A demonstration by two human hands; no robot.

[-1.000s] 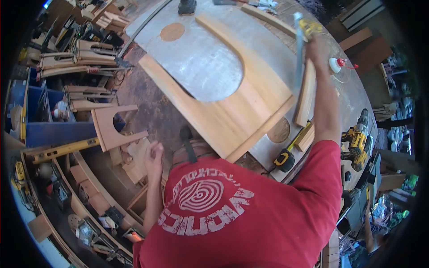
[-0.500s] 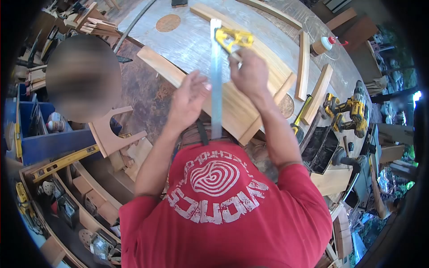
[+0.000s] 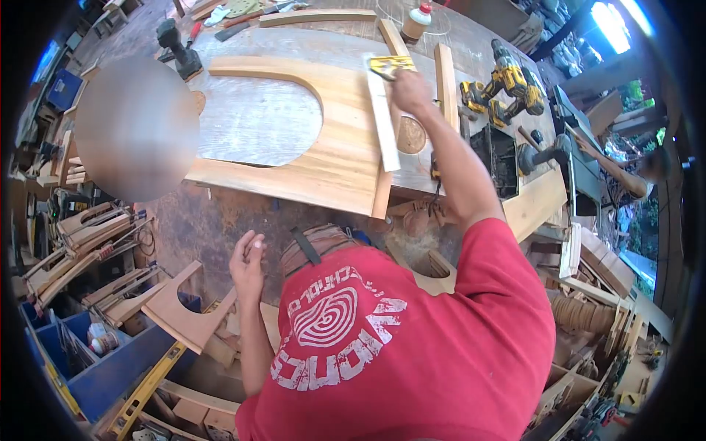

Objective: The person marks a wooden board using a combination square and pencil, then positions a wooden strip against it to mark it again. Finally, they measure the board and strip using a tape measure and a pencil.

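My right hand (image 3: pixel 412 93) is closed around the yellow head of a square (image 3: pixel 391 66) near the right end of a large U-shaped wooden panel (image 3: pixel 342 140). The square's metal blade (image 3: pixel 384 125) points toward me over the panel's right end. A narrow wooden strip (image 3: pixel 383 192) runs along that end. My left hand (image 3: pixel 248 264) is held below the panel's near edge, fingers loosely bent and apart, with nothing in it.
Cordless drills (image 3: pixel 507 84) stand on the table's right side, near a black case (image 3: pixel 494 158). A glue bottle (image 3: pixel 417 23) is at the back. Another drill (image 3: pixel 179 50) stands at the upper left. Lower left are a blue box (image 3: pixel 121 367) and a yellow level (image 3: pixel 151 382).
The view has shifted, showing more of the panel. My right hand has brought the square over the panel's right end. My left hand has moved away from the blade, down and to the left.
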